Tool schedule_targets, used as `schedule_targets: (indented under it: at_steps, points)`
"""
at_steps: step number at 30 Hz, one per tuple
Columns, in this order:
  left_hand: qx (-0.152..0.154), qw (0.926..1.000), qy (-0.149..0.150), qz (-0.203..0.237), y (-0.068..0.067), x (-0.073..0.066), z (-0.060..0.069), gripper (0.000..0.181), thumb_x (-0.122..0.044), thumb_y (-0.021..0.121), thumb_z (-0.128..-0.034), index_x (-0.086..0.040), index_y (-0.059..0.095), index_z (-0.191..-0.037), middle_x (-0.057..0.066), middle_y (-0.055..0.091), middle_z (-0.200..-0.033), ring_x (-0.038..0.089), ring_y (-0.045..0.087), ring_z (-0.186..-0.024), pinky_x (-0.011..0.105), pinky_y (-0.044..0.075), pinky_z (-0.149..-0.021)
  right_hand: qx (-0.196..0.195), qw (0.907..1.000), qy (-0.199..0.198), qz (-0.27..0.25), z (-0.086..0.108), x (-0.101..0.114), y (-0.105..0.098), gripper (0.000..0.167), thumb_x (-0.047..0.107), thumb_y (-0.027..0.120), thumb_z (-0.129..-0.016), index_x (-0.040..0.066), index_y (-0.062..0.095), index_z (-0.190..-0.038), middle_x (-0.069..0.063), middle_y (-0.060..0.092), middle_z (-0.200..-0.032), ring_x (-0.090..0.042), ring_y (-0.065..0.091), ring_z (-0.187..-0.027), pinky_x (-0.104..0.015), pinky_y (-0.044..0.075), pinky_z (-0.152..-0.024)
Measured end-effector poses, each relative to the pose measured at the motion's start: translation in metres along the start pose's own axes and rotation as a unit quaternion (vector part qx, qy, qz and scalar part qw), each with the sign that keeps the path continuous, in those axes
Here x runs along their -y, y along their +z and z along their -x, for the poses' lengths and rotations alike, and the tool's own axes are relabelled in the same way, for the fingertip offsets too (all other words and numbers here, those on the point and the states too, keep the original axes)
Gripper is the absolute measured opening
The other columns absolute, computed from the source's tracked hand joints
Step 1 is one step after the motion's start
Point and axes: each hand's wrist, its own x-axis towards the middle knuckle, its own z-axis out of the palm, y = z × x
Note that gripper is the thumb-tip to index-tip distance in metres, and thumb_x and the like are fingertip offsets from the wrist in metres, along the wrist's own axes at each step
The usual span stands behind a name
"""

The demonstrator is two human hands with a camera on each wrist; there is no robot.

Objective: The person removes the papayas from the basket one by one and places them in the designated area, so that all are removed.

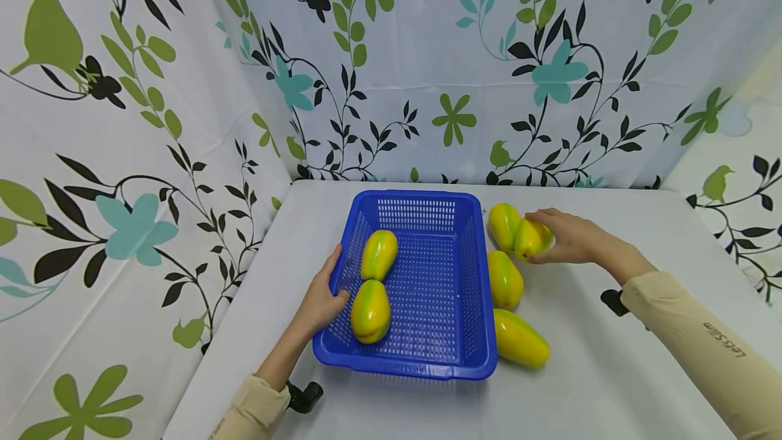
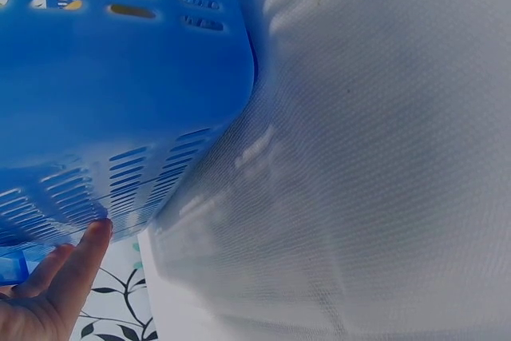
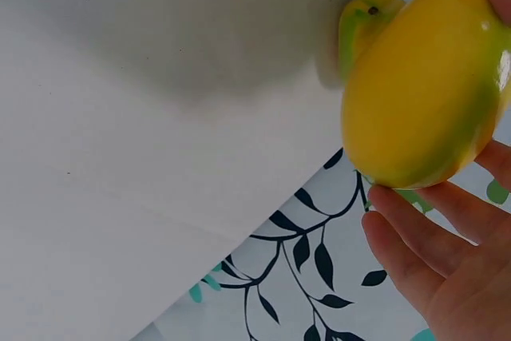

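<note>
A blue plastic basket [image 1: 406, 362] stands on the white table, with two yellow-green papayas [image 1: 379, 255] [image 1: 370, 312] along its left side. My left hand [image 1: 320, 301] holds the basket's left rim, thumb over the edge; its fingertips touch the slotted outer wall in the left wrist view. To the right of the basket, my right hand [image 1: 568, 236] grips a papaya [image 3: 427, 85] between thumb and fingers, above the table. Close to it are another papaya [image 1: 504, 226], one below [image 1: 505, 280], and a longer one [image 1: 520, 339] by the basket's near right corner.
White table surface [image 1: 586, 372] extends right of the fruit and in front of the basket. A curtain [image 1: 397, 107] printed with leaves, birds and flowers hangs behind the table and along both sides. Dark wrist devices [image 1: 305, 397] show at both sleeves.
</note>
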Motion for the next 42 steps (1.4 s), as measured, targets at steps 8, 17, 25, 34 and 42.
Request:
schedule_targets:
  at_steps: [8,17,25,34,42]
  points:
    - [0.002,1.0,-0.004,-0.001,0.0,-0.001,0.001,0.09,0.008,0.051,-0.0793,-0.011,0.013,-0.159,0.014,0.018,-0.163,0.038,0.02,-0.147,0.055,0.024,-0.112,0.0,1.0,0.001,0.003,-0.001,-0.007,0.005,0.089,0.051,0.077,-0.077,0.001,0.047,-0.143,-0.029,0.044,-0.143,-0.049,0.047,-0.126,-0.069,0.039,-0.097]
    - [0.0,1.0,-0.003,-0.001,0.0,-0.001,0.001,0.09,0.008,0.051,-0.0795,-0.011,0.014,-0.159,0.015,0.019,-0.163,0.038,0.021,-0.147,0.056,0.025,-0.112,0.001,1.0,0.01,0.0,-0.002,-0.011,0.011,0.089,0.051,0.077,-0.077,0.0,0.047,-0.143,-0.03,0.045,-0.142,-0.049,0.048,-0.124,-0.069,0.041,-0.095]
    - [0.0,1.0,-0.002,0.0,0.0,-0.001,0.0,0.091,0.009,0.052,-0.0789,-0.011,0.014,-0.159,0.015,0.018,-0.163,0.038,0.02,-0.147,0.056,0.024,-0.112,0.011,0.9998,0.014,-0.005,-0.003,-0.015,0.018,0.09,0.052,0.076,-0.076,-0.002,0.047,-0.142,-0.031,0.046,-0.141,-0.049,0.05,-0.122,-0.067,0.042,-0.095]
    - [0.0,1.0,0.002,0.001,0.0,-0.001,0.001,0.09,0.008,0.051,-0.0792,-0.01,0.014,-0.159,0.015,0.019,-0.162,0.038,0.021,-0.147,0.056,0.024,-0.112,0.012,0.9999,0.007,-0.008,-0.005,-0.022,0.025,0.089,0.051,0.077,-0.077,-0.003,0.048,-0.141,-0.031,0.047,-0.139,-0.048,0.05,-0.121,-0.067,0.042,-0.096]
    - [-0.002,1.0,0.0,0.001,0.0,0.0,0.001,0.09,0.008,0.051,-0.0793,-0.01,0.014,-0.159,0.015,0.019,-0.162,0.038,0.021,-0.147,0.057,0.026,-0.111,0.015,0.9999,0.001,-0.006,-0.005,-0.026,0.031,0.088,0.048,0.079,-0.075,-0.004,0.048,-0.14,-0.033,0.046,-0.138,-0.051,0.05,-0.12,-0.068,0.042,-0.094]
